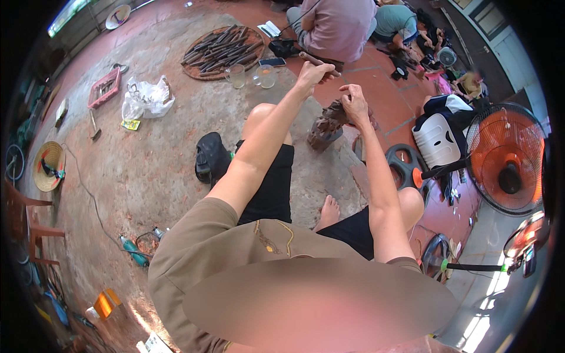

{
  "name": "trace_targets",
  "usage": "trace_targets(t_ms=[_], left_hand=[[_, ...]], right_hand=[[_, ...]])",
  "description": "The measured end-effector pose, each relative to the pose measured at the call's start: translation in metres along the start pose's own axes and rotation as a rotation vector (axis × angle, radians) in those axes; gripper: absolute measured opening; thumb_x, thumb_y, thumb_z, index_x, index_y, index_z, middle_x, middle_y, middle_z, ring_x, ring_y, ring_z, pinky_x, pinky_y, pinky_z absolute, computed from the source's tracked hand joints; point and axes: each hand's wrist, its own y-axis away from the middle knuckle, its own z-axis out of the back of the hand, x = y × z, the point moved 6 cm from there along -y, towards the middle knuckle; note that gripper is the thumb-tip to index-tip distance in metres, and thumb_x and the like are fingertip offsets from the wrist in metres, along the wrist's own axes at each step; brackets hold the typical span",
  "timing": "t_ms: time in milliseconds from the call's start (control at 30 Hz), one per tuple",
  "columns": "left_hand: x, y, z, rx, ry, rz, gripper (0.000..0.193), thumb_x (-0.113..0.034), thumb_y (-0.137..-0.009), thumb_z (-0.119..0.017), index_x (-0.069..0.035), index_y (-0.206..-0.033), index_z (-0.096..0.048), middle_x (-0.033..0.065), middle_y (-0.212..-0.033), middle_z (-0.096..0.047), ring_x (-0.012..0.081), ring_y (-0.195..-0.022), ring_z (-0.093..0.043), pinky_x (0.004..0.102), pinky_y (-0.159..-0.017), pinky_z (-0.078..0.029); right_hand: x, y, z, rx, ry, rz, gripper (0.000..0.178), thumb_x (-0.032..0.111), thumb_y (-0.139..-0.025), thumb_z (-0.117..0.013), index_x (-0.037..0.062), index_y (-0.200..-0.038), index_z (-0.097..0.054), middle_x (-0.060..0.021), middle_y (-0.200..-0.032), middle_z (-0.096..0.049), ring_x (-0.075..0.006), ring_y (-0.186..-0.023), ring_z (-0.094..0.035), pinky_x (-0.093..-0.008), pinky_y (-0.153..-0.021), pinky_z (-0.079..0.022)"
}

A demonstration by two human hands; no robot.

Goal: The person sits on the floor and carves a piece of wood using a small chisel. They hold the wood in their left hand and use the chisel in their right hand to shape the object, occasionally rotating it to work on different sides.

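Note:
My left hand is closed around a brown, rod-shaped wooden tool, which lies slantwise through the fist; its working end is not clear. Just to the right and nearer to me, a dark brown wood carving stands on the ground, its upper part cut into rough, knobbly shapes. Against the top right side of this carving rests my right hand, fingers bent over it; the fingertips are partly hidden. The carving stands in front of my bare foot, between my knees.
Ahead lies a round tray of dark stick-like tools, beside two glass mugs and a phone. A white plastic bag, pink basket and hammer lie left. Fans stand right. People sit ahead.

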Motion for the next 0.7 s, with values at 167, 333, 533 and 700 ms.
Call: trace_targets(t_ms=[167, 333, 533, 700], left_hand=[[0.003, -0.001, 0.002, -0.012, 0.034, 0.008, 0.019, -0.016, -0.084, -0.066, 0.001, -0.079, -0.074, 0.0092, -0.074, -0.073, 0.0092, -0.058, -0.061, 0.0238, -0.05, -0.044], [0.008, -0.006, 0.012, -0.055, -0.012, -0.003, 0.017, -0.019, -0.087, -0.067, -0.004, -0.085, -0.072, 0.0075, -0.079, -0.073, 0.0078, -0.061, -0.062, 0.0217, -0.052, -0.046], [0.007, -0.006, 0.021, -0.097, 0.048, -0.033, 0.012, -0.018, -0.087, -0.066, -0.006, -0.086, -0.068, 0.0072, -0.077, -0.072, 0.0081, -0.059, -0.062, 0.0221, -0.05, -0.046], [0.002, -0.009, 0.026, -0.106, 0.087, -0.077, 0.011, -0.019, -0.086, -0.066, -0.008, -0.09, -0.066, 0.0073, -0.08, -0.073, 0.0084, -0.061, -0.064, 0.0217, -0.051, -0.046]], right_hand=[[-0.009, 0.003, 0.002, -0.003, -0.111, -0.07, 0.031, 0.025, -0.083, -0.061, 0.0097, -0.11, -0.062, -0.0129, -0.115, -0.057, -0.0321, -0.105, -0.06, -0.0402, -0.091, -0.047], [-0.021, 0.004, -0.001, -0.014, -0.289, -0.155, 0.045, 0.032, -0.079, -0.071, 0.0062, -0.114, -0.061, -0.0124, -0.116, -0.06, -0.0273, -0.106, -0.06, -0.0363, -0.093, -0.046], [-0.029, 0.006, -0.006, -0.009, -0.358, -0.237, 0.05, 0.035, -0.079, -0.075, 0.0049, -0.115, -0.06, -0.0099, -0.112, -0.063, -0.0219, -0.105, -0.06, -0.0336, -0.092, -0.046], [-0.026, 0.011, -0.011, 0.013, -0.566, -0.279, 0.052, 0.037, -0.081, -0.077, 0.0057, -0.119, -0.059, -0.0072, -0.106, -0.064, -0.0164, -0.097, -0.061, -0.0309, -0.087, -0.048]])
